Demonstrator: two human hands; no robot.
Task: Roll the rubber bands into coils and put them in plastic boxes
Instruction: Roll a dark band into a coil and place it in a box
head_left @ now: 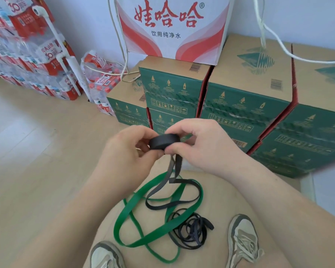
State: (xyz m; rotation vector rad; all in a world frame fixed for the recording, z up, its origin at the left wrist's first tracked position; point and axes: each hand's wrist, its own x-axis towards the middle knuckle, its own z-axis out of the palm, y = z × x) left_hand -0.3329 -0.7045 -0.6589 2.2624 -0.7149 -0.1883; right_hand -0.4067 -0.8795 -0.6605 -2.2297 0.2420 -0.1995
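Note:
A black rubber band is partly rolled into a flat coil (164,142) held up between both hands. My left hand (128,151) grips the coil's left side with curled fingers and thumb. My right hand (201,144) pinches its right side and top. The band's loose tail (174,186) hangs down from the coil and loops on the floor. A wide green rubber band (132,215) lies in loose loops on the floor below, and a thinner dark band (191,231) is tangled beside it. No plastic box is in view.
Green and brown cardboard cartons (246,101) are stacked right behind my hands, with a white and red carton (172,26) on top. Packs of water bottles (27,55) stand at the back left. My two shoes (242,240) flank the bands. White cords (263,35) hang at the back.

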